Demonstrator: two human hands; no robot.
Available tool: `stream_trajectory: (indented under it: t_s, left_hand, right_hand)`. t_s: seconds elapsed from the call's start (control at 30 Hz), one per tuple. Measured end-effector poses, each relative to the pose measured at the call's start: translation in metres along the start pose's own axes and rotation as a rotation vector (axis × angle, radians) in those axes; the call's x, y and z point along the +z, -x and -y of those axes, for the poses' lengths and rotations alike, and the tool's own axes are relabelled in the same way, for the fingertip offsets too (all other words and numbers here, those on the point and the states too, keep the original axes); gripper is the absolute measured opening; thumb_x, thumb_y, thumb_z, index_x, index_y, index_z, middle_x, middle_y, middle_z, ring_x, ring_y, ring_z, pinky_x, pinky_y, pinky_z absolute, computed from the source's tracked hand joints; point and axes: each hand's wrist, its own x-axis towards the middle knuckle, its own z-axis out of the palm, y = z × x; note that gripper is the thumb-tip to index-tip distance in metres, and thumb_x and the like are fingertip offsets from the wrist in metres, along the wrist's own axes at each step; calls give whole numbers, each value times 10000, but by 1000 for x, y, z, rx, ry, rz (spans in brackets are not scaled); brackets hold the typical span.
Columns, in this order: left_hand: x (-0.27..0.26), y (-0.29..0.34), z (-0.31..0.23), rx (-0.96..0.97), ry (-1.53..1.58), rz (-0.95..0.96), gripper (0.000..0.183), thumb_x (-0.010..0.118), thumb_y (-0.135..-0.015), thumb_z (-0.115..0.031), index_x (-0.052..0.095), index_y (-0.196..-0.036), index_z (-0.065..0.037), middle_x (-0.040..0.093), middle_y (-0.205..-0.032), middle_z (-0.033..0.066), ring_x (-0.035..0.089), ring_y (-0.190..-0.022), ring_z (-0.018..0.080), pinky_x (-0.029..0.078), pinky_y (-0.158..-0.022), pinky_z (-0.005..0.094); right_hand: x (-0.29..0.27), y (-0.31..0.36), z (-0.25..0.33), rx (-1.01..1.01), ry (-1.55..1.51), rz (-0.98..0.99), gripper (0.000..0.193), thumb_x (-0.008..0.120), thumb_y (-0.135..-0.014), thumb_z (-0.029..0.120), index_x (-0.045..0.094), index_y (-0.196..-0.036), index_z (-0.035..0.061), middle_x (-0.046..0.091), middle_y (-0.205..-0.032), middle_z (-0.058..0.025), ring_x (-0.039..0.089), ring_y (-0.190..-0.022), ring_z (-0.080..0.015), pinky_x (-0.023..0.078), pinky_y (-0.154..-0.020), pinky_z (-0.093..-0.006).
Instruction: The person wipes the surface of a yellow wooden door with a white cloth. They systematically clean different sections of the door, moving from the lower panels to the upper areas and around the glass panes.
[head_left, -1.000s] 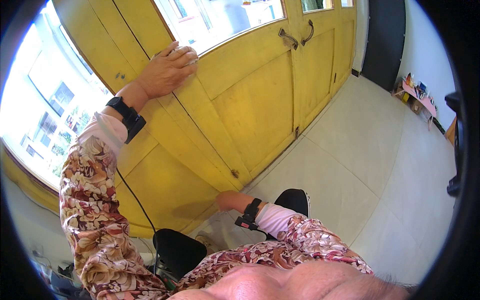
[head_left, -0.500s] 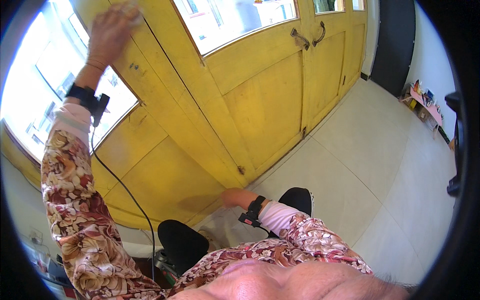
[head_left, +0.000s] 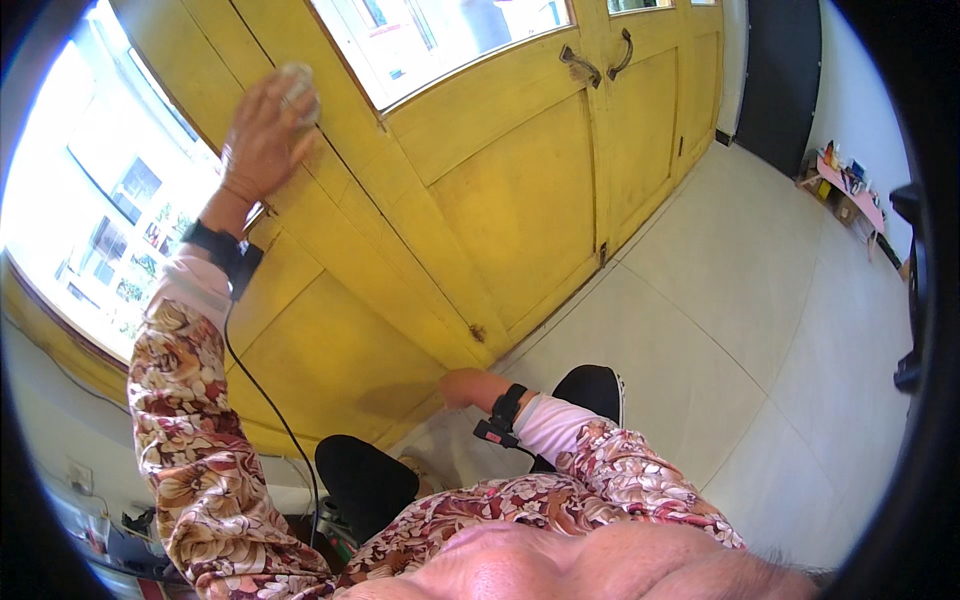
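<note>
High on the left, my left hand (head_left: 268, 140) presses a small pale wad, which looks like a cloth (head_left: 303, 92), against the yellow door (head_left: 330, 330). The fingers lie over the wad beside the vertical seam between two panels. Lower down, my right hand (head_left: 462, 388) hangs between my knees close to the door's bottom edge. Its fingers are bent out of sight, so what it holds, if anything, does not show. Each wrist wears a black strap with a small box, and a black cable runs down from the left one.
Glass panes (head_left: 110, 200) are set in the yellow doors, with dark curved handles (head_left: 580, 66) farther right. Pale floor tiles (head_left: 700, 300) stretch right toward a dark door (head_left: 780, 90) and a low pink shelf (head_left: 853, 195) with small items. Behind my left elbow are a wall socket (head_left: 78, 473) and clutter.
My left hand has slid down and to the right along the door with the pale cloth under it. The right hand stays almost in place. The view has shifted slightly.
</note>
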Motion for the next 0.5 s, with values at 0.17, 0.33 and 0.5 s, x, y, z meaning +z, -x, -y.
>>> stream_trajectory:
  t_s: [0.17, 0.33, 0.5]
  left_hand:
    - [-2, 11, -39, 151, 242, 140, 375, 665, -879, -123, 635, -1252, -100, 536, -1433, 86, 440, -1386, 332, 365, -1156, 466]
    - [0, 18, -36, 151, 313, 168, 381, 654, -852, -24, 649, -1218, -129, 543, -1431, 82, 452, -1392, 320, 375, -1154, 476]
    - [-18, 32, -24, 110, 68, 129, 463, 668, -846, -25, 639, -1266, -219, 513, -1469, 64, 452, -1398, 303, 354, -1163, 500]
  right_hand:
    - [-10, 6, 2, 28, 5, 40, 267, 673, -754, 200, 755, -915, 3, 733, -939, -221, 696, -869, -431, 546, -723, -514]
    - [-10, 4, 1, 20, -23, -8, 288, 694, -769, 246, 757, -902, -3, 732, -926, -221, 699, -874, -429, 551, -748, -510]
    - [-8, -1, -4, -5, 18, -4, 314, 696, -794, 270, 753, -929, -8, 730, -942, -226, 695, -896, -431, 549, -777, -515]
